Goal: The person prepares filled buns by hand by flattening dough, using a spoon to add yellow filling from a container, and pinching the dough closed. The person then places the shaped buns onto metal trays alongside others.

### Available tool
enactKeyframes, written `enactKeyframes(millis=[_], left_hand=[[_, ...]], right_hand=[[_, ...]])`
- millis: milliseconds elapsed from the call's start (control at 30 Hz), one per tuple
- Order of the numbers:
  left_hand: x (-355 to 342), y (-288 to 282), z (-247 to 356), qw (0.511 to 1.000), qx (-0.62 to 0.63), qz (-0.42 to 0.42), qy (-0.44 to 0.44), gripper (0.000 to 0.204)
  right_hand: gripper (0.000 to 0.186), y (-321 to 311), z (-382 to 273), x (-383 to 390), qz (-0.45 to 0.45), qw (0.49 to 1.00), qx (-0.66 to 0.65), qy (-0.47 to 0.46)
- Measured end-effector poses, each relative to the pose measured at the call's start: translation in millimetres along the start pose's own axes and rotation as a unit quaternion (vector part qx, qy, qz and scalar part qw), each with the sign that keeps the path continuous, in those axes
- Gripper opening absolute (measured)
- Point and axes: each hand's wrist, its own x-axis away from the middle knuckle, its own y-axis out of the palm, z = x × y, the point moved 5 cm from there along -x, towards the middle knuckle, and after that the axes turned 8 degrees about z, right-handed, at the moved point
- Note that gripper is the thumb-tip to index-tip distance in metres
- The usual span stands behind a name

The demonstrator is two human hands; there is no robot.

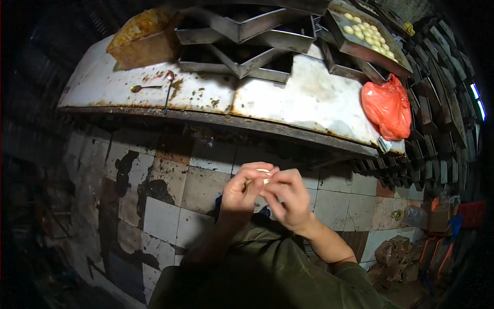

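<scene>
Close in front of my body, both hands meet around a small pale piece of dough (266, 180). My left hand (244, 186) cups it with curled fingers. The fingertips of my right hand (289, 198) press at its edge from the other side. Most of the dough is covered by the fingers, so its full shape is hidden. On the far right of the table, a metal tray (355, 49) holds several round pale dough balls (368, 34).
A stained white table (200, 98) runs across ahead. On it are stacked metal trays (236, 67), a tub with an orange-brown filling (141, 44), two spoons (149, 87) and a red plastic bag (388, 108). Tray racks (437, 103) stand right; cardboard (399, 255) lies on the tiled floor.
</scene>
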Motion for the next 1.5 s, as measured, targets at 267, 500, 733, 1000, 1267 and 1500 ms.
enactKeyframes(millis=[267,500,733,1000,1267,1500], left_hand=[[-52,32,-2,1.0,0.003,-0.024,0.002,0.016],[-141,31,-21,0.986,0.118,-0.116,0.007,0.017],[-220,32,-36,0.979,0.044,-0.189,-0.057,0.039],[-243,41,-82,0.939,-0.002,-0.219,-0.266,0.034],[-246,58,-76,0.975,0.082,-0.144,-0.147,0.035],[-184,86,-72,0.962,0.01,-0.265,-0.07,0.027]], right_hand=[[0.025,-14,40,-23,0.055,0.998,-0.02,-0.012],[0.015,-5,97,-84,0.096,0.991,0.052,0.077],[0.025,10,131,-126,0.155,0.97,0.16,0.097],[0.017,3,155,-129,0.088,0.969,0.217,0.083],[0.029,-12,160,-114,0.153,0.962,0.157,0.163],[0.017,-52,167,-74,0.185,0.91,-0.057,0.366]])
